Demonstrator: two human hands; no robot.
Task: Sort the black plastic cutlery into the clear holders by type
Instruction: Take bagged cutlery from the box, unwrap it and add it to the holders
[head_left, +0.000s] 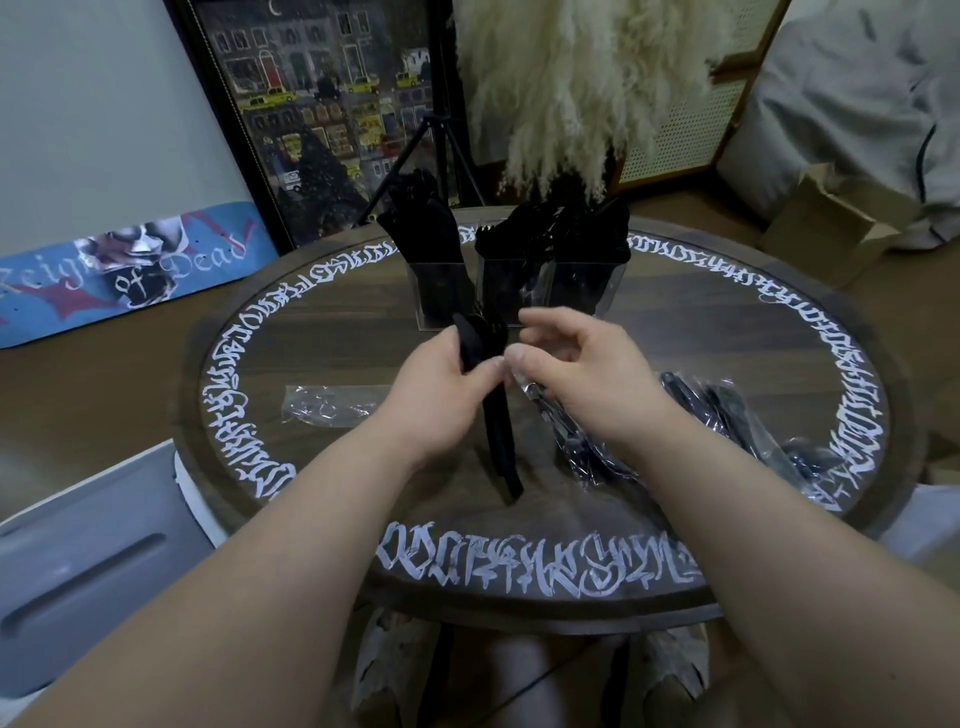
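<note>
left hand grips black cutlery bundle, handles down.

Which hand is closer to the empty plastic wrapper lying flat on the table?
Left. The left hand, gripping black cutlery, is just right of the empty wrapper; the right hand is farther right.

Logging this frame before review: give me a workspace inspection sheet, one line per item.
Surface: round dark wooden table with white script round its rim.
Job's things: three clear holders at the far side, holding black cutlery; cutlery bundle in hand.
Clutter: empty wrapper on the left; wrapped cutlery packs on the right.
Grippers: left hand grips the cutlery bundle; right hand pinches clear wrapping beside it.
Cables: nothing seen.
Surroundings: framed picture, skateboard deck, tripod, pampas grass, cardboard box.
</note>
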